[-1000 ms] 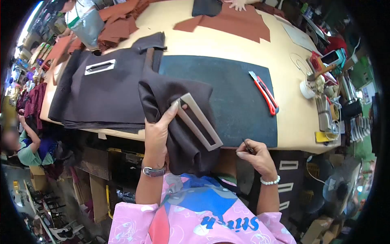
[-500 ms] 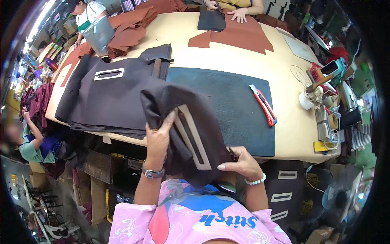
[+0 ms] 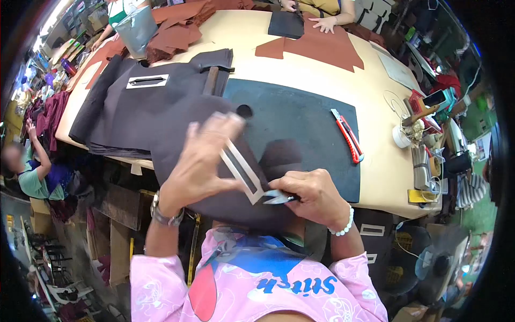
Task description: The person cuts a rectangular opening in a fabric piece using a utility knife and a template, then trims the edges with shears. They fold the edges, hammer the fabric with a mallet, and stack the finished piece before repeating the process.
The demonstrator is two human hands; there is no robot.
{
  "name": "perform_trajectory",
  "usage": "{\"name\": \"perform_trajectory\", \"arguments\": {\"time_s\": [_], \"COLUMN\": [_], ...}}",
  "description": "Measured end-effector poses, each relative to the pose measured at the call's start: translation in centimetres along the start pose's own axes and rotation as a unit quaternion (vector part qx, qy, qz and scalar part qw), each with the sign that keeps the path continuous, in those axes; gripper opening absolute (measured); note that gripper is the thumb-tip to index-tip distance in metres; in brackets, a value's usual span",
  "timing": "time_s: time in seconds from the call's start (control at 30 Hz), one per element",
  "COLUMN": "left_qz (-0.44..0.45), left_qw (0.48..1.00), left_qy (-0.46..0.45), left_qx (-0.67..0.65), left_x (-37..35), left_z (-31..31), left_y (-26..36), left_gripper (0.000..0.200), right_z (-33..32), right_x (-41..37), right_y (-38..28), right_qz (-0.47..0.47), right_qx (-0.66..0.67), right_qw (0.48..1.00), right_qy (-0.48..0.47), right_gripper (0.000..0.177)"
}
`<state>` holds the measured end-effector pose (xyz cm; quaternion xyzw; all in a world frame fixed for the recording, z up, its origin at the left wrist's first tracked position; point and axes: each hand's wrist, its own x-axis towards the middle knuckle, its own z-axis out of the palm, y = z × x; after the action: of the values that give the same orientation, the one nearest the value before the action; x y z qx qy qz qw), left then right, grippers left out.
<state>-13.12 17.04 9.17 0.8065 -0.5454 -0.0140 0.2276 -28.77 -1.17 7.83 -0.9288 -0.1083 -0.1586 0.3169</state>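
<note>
A dark brown fabric piece [image 3: 188,123] with a pale rectangular frame [image 3: 236,169] on it lies over the table's near edge, its lower part toward my body. My left hand [image 3: 201,161] is over it, just left of the frame, fingers spread and smeared by motion. In my right hand [image 3: 314,196] are small thread snips [image 3: 278,197], their metal blades pointing left at the frame's near corner. Their handles are mostly hidden by my fingers. A rounded dark flap [image 3: 281,155] sticks out beyond the right hand, on the dark cutting mat [image 3: 316,118].
A red utility knife [image 3: 347,137] lies on the mat's right side. Stacked dark fabric [image 3: 120,147] with a second pale frame [image 3: 147,81] is at left. Brown pieces [image 3: 327,48] lie under a co-worker's hand [image 3: 324,23]. A white cup [image 3: 401,137] stands right.
The fabric piece, lifted and bunched in my left hand before, now lies flatter. My left hand has let go and opened. My right hand has moved up, and the snips' blades now show.
</note>
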Motion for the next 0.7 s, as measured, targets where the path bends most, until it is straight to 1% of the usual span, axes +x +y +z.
{"name": "perform_trajectory", "arguments": {"time_s": [0.03, 0.07, 0.13, 0.2, 0.23, 0.27, 0.3, 0.33, 0.37, 0.4, 0.47, 0.5, 0.53, 0.6, 0.63, 0.67, 0.7], "left_qz": [0.073, 0.118, 0.156, 0.172, 0.180, 0.175, 0.166, 0.156, 0.119, 0.098, -0.032, -0.153, -0.270, -0.334, -0.347, -0.358, -0.354], "left_qw": [0.992, 0.973, 0.941, 0.920, 0.909, 0.905, 0.902, 0.898, 0.885, 0.871, 0.882, 0.876, 0.850, 0.742, 0.720, 0.716, 0.710], "left_qy": [-0.096, -0.183, -0.289, -0.343, -0.369, -0.372, -0.376, -0.380, -0.402, -0.399, -0.284, -0.198, -0.105, -0.020, 0.023, 0.083, 0.091], "left_qx": [-0.030, -0.077, -0.085, -0.081, -0.079, -0.105, -0.132, -0.158, -0.202, -0.270, -0.374, -0.412, -0.440, -0.581, -0.601, -0.593, -0.602], "left_x": [0.6, 1.7, 3.4, 4.8, 5.3, 5.5, 5.4, 5.2, 5.1, 4.7, 3.5, 3.0, 2.5, 1.8, 1.4, 1.0, 1.0], "left_z": [0.0, -0.2, -0.3, -0.8, -1.0, -1.0, -1.1, -1.2, -1.7, -1.4, -1.7, -2.6, -3.6, -4.2, -4.3, -3.5, -2.7], "left_y": [-0.3, -0.3, 0.3, 0.5, 0.6, 0.6, 0.4, 0.3, 0.0, -1.4, -3.7, -4.3, -5.0, -8.8, -10.2, -10.8, -10.3], "left_gripper": [0.094, 0.073, 0.044, 0.034, 0.032, 0.034, 0.036, 0.039, 0.041, 0.032, 0.029, 0.026, 0.023, 0.020, 0.019, 0.019, 0.018], "right_z": [-0.3, -0.8, -1.7, -2.4, -2.6, -2.9, -2.7, -2.9, -2.7, -2.3, -1.5, -1.2, -0.8, 0.1, 0.1, 0.5, 0.8], "right_x": [0.4, 0.6, 0.6, 0.3, 0.2, 0.1, 0.1, 0.1, 0.4, 0.8, 1.0, 0.7, 0.6, 0.1, -0.7, -0.5, -0.3], "right_y": [-0.7, -1.2, -2.0, -2.0, -1.9, -1.7, -0.9, -0.4, 0.4, 1.4, 3.1, 4.4, 4.9, 5.1, 5.2, 5.0, 4.6], "right_qz": [-0.016, -0.022, -0.031, -0.020, 0.004, 0.027, 0.040, 0.085, 0.065, 0.044, 0.087, 0.081, 0.114, 0.177, 0.231, 0.240, 0.251], "right_qx": [-0.024, -0.028, -0.038, -0.050, -0.062, -0.074, -0.079, -0.069, -0.085, -0.100, -0.091, -0.096, -0.019, 0.139, 0.242, 0.292, 0.339], "right_qw": [0.999, 0.999, 0.998, 0.999, 0.997, 0.995, 0.990, 0.986, 0.978, 0.967, 0.937, 0.933, 0.927, 0.896, 0.875, 0.862, 0.846], "right_qy": [-0.021, -0.023, -0.027, 0.007, 0.036, 0.065, 0.114, 0.122, 0.178, 0.232, 0.325, 0.337, 0.356, 0.383, 0.351, 0.339, 0.327], "right_gripper": [0.027, 0.027, 0.026, 0.026, 0.027, 0.028, 0.027, 0.024, 0.022, 0.021, 0.021, 0.024, 0.027, 0.031, 0.035, 0.034, 0.033]}}
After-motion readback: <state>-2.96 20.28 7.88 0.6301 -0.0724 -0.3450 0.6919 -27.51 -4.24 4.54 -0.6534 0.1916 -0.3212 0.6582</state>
